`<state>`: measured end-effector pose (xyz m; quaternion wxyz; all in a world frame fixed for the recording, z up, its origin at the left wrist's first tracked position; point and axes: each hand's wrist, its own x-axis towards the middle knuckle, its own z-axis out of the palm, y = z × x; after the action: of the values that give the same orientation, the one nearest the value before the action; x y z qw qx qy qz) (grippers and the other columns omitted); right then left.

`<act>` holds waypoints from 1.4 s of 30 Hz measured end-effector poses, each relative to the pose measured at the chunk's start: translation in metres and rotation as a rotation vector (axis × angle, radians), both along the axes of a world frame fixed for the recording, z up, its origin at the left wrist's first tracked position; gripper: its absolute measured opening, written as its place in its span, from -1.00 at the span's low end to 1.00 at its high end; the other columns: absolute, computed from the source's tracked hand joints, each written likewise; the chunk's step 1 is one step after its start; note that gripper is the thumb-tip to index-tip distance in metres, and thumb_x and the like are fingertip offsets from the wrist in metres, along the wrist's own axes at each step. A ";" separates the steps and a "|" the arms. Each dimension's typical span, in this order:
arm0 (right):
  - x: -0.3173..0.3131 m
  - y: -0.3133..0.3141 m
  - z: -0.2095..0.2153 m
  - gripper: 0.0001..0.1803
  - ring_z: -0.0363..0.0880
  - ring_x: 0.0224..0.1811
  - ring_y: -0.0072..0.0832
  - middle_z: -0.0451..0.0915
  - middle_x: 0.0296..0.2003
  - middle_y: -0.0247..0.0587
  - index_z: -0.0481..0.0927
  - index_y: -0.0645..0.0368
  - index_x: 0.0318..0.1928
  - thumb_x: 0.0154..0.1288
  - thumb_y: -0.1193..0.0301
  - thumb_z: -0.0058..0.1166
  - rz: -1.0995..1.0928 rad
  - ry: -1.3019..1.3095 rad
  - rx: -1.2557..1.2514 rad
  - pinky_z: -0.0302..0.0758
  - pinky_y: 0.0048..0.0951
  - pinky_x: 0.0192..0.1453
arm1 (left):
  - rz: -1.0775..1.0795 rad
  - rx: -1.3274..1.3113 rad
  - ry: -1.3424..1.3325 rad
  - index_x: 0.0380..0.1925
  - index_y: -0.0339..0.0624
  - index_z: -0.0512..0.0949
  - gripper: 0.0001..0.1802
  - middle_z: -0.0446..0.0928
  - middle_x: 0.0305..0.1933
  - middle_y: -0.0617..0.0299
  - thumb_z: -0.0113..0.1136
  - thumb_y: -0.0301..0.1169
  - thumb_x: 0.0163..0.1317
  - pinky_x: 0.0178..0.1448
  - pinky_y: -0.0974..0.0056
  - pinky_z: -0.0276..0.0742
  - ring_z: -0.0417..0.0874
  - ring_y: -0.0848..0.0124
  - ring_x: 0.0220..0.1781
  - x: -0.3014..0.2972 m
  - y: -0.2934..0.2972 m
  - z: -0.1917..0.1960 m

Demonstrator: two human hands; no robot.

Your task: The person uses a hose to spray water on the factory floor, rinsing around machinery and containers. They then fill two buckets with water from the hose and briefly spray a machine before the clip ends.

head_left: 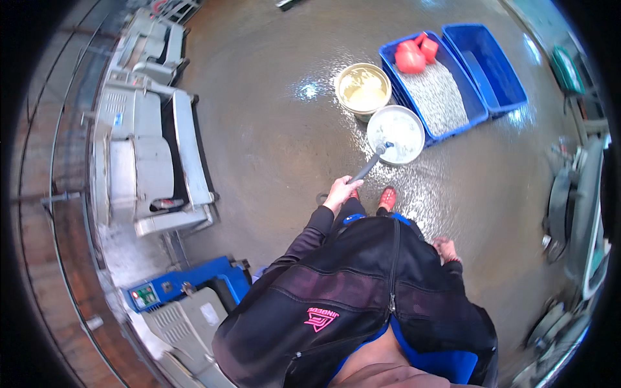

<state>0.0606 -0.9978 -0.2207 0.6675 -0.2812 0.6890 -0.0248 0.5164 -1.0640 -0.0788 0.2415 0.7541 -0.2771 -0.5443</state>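
My left hand (339,193), in front of me, is closed around a long grey rod-like handle (367,167). The handle slants away to the right, and its far end lies over a round white bucket (404,123) with pale contents. I cannot make out what kind of tool it is. Touching that bucket's far left side, a cream-coloured bucket (363,89) holds a yellowish-white substance. At my right side my right hand (445,248) hangs low with its fingers loosely bent and nothing visible in them. A red band circles that wrist.
Beyond the buckets, a blue tub (469,103) holds whitish grains (435,97) and red scoop-like vessels (411,59). Another blue tub (495,68) adjoins it. Grey machines (139,155) line the left, with a blue machine part (187,284) nearer me. The floor (259,129) looks wet.
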 end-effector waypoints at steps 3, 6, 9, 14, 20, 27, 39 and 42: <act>0.008 -0.012 0.009 -0.59 0.48 -0.58 -0.49 0.54 -0.44 -0.28 0.44 0.12 0.03 0.16 0.55 -0.28 0.013 0.034 0.106 0.44 -0.39 -0.54 | 0.027 -0.010 0.036 -0.43 -0.21 0.52 -0.65 0.37 -0.65 0.38 0.26 -0.12 0.04 -0.51 0.44 0.22 0.32 0.60 -0.61 0.002 -0.001 0.006; 0.016 -0.027 0.017 -0.62 0.47 -0.60 -0.52 0.54 -0.45 -0.28 0.43 0.12 0.03 0.19 0.52 -0.26 0.033 0.068 0.098 0.44 -0.39 -0.55 | 0.017 -0.033 0.058 -0.49 -0.16 0.49 -0.67 0.33 -0.65 0.41 0.23 -0.12 0.08 -0.53 0.46 0.17 0.30 0.63 -0.61 0.008 -0.005 0.004; 0.017 -0.035 0.013 -0.62 0.46 -0.65 -0.55 0.53 -0.49 -0.28 0.43 0.16 0.02 0.20 0.54 -0.29 -0.001 0.071 0.047 0.44 -0.43 -0.62 | 0.014 -0.055 0.045 -0.49 -0.17 0.49 -0.67 0.35 -0.65 0.40 0.22 -0.12 0.09 -0.57 0.45 0.18 0.31 0.63 -0.63 0.014 -0.002 -0.004; 0.016 -0.036 -0.011 -0.73 0.49 -0.62 -0.52 0.54 -0.57 -0.29 0.56 0.17 -0.18 0.23 0.39 -0.17 0.275 0.052 -0.215 0.40 -0.49 -0.62 | -0.002 -0.084 -0.030 -0.40 -0.24 0.55 -0.59 0.48 -0.58 0.31 0.27 -0.08 0.02 -0.51 0.39 0.34 0.45 0.56 -0.59 0.033 0.004 -0.020; 0.066 -0.034 0.026 -0.68 0.57 -0.35 -0.39 0.61 -0.36 -0.06 0.57 0.30 -0.12 0.09 0.59 -0.10 0.316 0.132 -0.268 0.49 -0.48 -0.23 | -0.083 -0.118 -0.117 -0.32 -0.28 0.58 -0.33 0.57 -0.41 0.00 0.19 0.19 -0.09 -0.24 0.15 0.45 0.60 0.16 -0.32 0.061 0.009 -0.031; 0.141 -0.052 0.083 -0.64 0.55 -0.40 -0.44 0.61 -0.40 -0.09 0.56 0.33 -0.12 0.04 0.65 -0.16 0.394 0.188 -0.159 0.47 -0.47 -0.31 | -0.066 -0.177 -0.096 -0.34 -0.29 0.58 -0.42 0.55 -0.48 0.10 0.25 0.08 -0.07 -0.24 0.25 0.42 0.55 0.34 -0.39 0.080 0.030 -0.030; 0.204 -0.073 0.048 -0.64 0.57 -0.45 -0.47 0.61 -0.43 -0.05 0.54 0.36 -0.10 0.06 0.65 -0.17 0.466 0.144 -0.203 0.46 -0.57 -0.38 | -0.069 -0.149 0.081 -0.49 -0.17 0.56 -0.47 0.44 -0.65 0.30 0.16 0.14 -0.01 -0.50 0.32 0.32 0.42 0.51 -0.61 0.127 0.050 -0.022; 0.211 -0.083 0.040 -0.68 0.57 -0.46 -0.47 0.62 -0.44 -0.10 0.55 0.34 -0.11 0.10 0.61 -0.12 0.423 0.063 -0.198 0.46 -0.55 -0.39 | 0.017 -0.159 0.307 -0.46 -0.19 0.56 -0.53 0.37 -0.69 0.36 0.12 0.05 0.10 -0.56 0.38 0.27 0.35 0.57 -0.65 0.133 0.052 -0.008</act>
<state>0.2721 -1.0806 -0.1807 0.6053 -0.4840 0.6294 0.0567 0.6495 -1.0117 -0.0866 0.3442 0.6431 -0.2729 -0.6273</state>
